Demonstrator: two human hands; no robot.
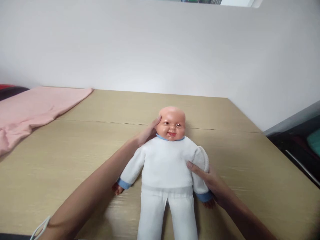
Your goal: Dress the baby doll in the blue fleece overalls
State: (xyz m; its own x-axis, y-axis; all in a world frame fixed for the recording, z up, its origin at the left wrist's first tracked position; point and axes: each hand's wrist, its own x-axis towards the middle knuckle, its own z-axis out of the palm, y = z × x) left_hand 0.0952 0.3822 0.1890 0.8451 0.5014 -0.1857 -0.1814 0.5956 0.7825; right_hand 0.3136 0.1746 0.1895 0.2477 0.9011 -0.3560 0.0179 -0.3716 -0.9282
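Observation:
A baby doll [167, 163] in a white fleecy top with blue cuffs and collar and white trousers lies face up, its head pointing away from me. My left hand [149, 131] cups the side of the doll's head, thumb by its temple and the other fingers hidden behind the head and neck. On the other side, my right hand [208, 176] grips the doll's sleeve and side, with the thumb on the chest and the fingers out of sight beneath. The doll's feet are cut off by the bottom of the view.
The doll is on a wood-grain table [100, 146] with a seam across it. A pink cloth [42, 106] lies at the left. Behind stands a white wall [150, 50]. A black object [300, 140] with something green on it is beyond the right edge.

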